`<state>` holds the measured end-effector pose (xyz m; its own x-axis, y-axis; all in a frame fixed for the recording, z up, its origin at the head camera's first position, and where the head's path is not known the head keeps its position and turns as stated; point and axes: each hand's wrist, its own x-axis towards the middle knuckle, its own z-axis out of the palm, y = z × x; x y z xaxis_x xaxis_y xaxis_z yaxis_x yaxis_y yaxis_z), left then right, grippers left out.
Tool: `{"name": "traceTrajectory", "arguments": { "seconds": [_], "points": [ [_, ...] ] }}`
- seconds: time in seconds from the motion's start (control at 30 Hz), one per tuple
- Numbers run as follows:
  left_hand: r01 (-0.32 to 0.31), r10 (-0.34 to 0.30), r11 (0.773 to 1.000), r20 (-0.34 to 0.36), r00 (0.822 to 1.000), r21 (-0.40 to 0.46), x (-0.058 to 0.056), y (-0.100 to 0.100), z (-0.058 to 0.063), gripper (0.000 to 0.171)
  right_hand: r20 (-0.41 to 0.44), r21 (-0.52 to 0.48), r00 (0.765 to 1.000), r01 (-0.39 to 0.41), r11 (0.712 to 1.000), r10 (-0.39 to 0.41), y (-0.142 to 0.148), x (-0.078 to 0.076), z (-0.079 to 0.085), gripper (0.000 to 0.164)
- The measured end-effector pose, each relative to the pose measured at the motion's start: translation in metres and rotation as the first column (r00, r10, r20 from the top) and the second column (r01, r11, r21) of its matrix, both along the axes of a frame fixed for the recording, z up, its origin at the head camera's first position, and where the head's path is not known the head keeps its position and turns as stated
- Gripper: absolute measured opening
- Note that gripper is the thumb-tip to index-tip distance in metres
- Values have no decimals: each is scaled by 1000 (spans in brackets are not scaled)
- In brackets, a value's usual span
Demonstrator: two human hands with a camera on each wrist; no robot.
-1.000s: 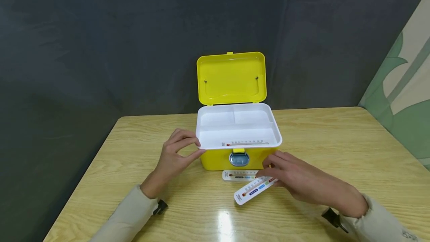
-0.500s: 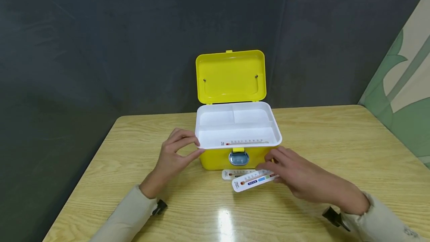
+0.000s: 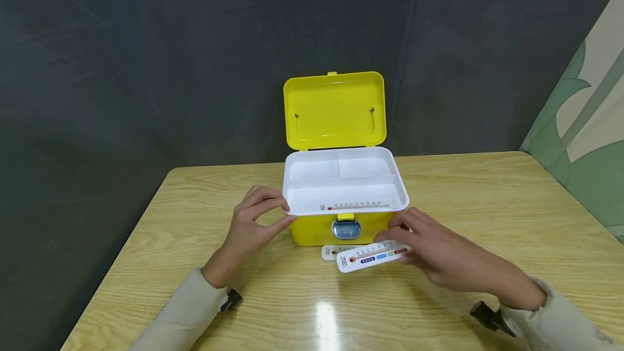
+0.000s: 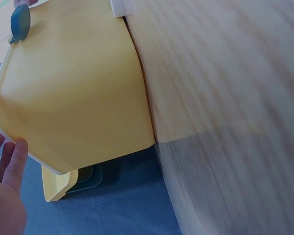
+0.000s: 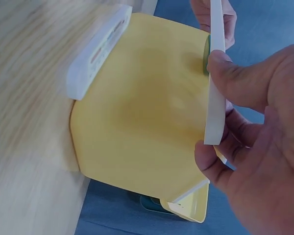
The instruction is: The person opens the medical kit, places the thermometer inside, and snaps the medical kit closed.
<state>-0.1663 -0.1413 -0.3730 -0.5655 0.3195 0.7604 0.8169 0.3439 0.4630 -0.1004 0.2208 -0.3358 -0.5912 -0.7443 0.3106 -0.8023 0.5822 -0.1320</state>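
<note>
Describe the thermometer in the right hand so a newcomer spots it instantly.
Find the open yellow box. At its front, the right hand pinches a white thermometer. Only it is held up; the second thermometer lies in the tray, the third thermometer on the table.

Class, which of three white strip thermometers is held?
The white rounded thermometer in the right grip; one rests in the white divided tray, another on the wooden table.

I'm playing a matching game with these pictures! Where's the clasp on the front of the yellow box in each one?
Head: the clasp is below the middle, slightly right of centre.
Left wrist: near the top-left corner.
Right wrist: upper part, right of centre, just a sliver beside the held thermometer.
Shared landmark: the yellow box's front, big in both wrist views.
</note>
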Motion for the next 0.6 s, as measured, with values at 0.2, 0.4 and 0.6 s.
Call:
{"name": "traceTrajectory", "arguments": {
  "seconds": [0.2, 0.4, 0.6],
  "points": [
    [2, -2, 1000, -13, 1000, 8, -1, -1, 0, 23, 3, -22, 1000, 9, 1000, -9, 2, 0, 7, 32],
    [20, -19, 1000, -43, 999, 16, -1, -1, 0, 21, -2, -23, 1000, 24, 999, -24, 3, -1, 18, 34],
    [13, -13, 1000, -20, 1000, 21, 0, -1, -2, 23, -69, -54, 998, -7, 999, 4, 1, -7, 29, 32]
  ]
}}
